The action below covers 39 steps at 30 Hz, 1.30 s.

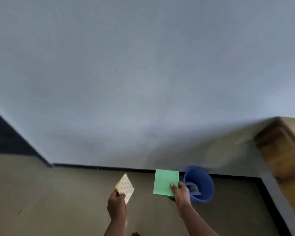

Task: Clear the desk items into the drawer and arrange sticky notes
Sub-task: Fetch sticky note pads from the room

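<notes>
- Our left hand (117,204) grips the yellow sticky-note pad (125,186) by its lower corner. The pad is tilted, with its printed backing towards us and the yellow edge on the far left side.
- Our right hand (180,193) pinches the green sticky-note pad (165,182) at its lower right corner, thumb on top, with the flat face towards us.
- Both pads are held in the air above the floor (58,193), apart from each other and resting on nothing.
- A blue bucket (203,184) stands on the floor just beyond our right hand, against the black skirting of the grey-blue wall (143,82). Something pale lies inside it, too blurred to name.
- Blurred wooden furniture (283,150) shows at the right edge. We cannot tell whether it is the bench, and no drawer is in view.
- We judge the step in hand to be carrying the pads to where they will be arranged.
- To do it well, we should first look down at the landing surface, since we are facing mostly wall.
- A corner pinch lets loose sheets fan or peel, so a grip across the bound edge would be steadier.
- We would turn the yellow pad face up before setting it down.
- We would place one pad, then square the second against its edge.
- Our right hand should stay wide of the bucket.
</notes>
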{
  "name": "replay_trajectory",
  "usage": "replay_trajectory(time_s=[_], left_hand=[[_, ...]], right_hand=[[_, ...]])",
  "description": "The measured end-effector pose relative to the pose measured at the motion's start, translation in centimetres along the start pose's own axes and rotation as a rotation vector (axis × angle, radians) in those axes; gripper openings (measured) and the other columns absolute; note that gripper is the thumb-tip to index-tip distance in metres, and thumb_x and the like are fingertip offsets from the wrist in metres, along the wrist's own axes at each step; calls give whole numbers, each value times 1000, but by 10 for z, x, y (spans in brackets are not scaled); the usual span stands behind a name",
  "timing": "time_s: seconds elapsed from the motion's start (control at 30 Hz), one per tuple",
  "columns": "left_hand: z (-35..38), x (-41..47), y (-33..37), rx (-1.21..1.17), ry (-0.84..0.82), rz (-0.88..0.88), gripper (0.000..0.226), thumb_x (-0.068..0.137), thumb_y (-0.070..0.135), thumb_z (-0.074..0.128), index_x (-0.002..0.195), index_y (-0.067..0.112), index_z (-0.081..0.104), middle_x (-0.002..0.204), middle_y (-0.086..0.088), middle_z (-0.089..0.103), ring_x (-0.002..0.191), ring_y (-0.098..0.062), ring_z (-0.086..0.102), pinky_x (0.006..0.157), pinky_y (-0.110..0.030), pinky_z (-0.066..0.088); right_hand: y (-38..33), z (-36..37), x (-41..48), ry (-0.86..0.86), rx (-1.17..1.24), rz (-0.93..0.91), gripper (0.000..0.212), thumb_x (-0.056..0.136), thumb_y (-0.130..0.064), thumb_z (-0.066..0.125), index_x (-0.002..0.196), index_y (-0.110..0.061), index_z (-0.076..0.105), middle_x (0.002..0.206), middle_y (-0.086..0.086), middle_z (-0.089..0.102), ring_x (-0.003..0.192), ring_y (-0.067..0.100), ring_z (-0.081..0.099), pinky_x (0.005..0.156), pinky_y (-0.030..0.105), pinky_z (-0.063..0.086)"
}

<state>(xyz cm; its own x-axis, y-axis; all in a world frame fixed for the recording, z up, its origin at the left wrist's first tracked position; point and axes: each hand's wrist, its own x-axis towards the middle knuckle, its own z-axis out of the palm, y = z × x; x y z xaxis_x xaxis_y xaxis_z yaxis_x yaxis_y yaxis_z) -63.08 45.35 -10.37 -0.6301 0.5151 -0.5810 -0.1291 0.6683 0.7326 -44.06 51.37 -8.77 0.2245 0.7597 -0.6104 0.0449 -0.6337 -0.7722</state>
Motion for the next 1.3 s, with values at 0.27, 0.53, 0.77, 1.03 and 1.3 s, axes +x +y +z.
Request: replay_trajectory(time_s=[0.27, 0.53, 0.77, 1.03, 1.3], left_hand=[[72, -123, 82, 9, -268, 256, 22, 84, -3, 56, 101, -2, 69, 88, -19, 68, 73, -32, 62, 75, -47, 58], [167, -265, 159, 323, -465, 867, 23, 87, 6, 52, 102, 3, 70, 94, -21, 72, 84, -36, 64, 65, -33, 43], [243, -390, 170, 504, -545, 1250, 28, 93, 10, 53, 118, 6, 66, 100, -20, 72, 85, -30, 67, 71, -34, 41], [383, -461, 154, 844, -634, 1572, 38, 96, 16, 47, 133, 13, 54, 114, -12, 69, 102, -21, 68, 89, -28, 50], [470, -477, 122, 1137, -641, 1486, 38, 100, 25, 38, 132, 10, 52, 132, -9, 57, 119, -24, 56, 99, -31, 46]], right_hand=[[-44, -162, -41, 336, 130, -117, 10, 89, -4, 57, 97, -1, 63, 87, 13, 69, 86, 35, 65, 85, 51, 53], [-102, -324, -105, 685, 349, -239, 25, 91, -7, 56, 115, 0, 54, 110, 17, 64, 95, 30, 62, 85, 38, 48], [-103, -455, -109, 805, 450, -213, 40, 91, -6, 54, 128, -16, 44, 118, 14, 59, 94, 30, 61, 85, 45, 54], [-73, -566, -67, 914, 336, -92, 45, 86, -8, 61, 129, -17, 51, 115, 20, 64, 98, 36, 64, 87, 49, 53], [-58, -620, -43, 902, 247, -4, 41, 94, -9, 50, 135, -8, 44, 124, 20, 59, 107, 33, 59, 89, 38, 47]])
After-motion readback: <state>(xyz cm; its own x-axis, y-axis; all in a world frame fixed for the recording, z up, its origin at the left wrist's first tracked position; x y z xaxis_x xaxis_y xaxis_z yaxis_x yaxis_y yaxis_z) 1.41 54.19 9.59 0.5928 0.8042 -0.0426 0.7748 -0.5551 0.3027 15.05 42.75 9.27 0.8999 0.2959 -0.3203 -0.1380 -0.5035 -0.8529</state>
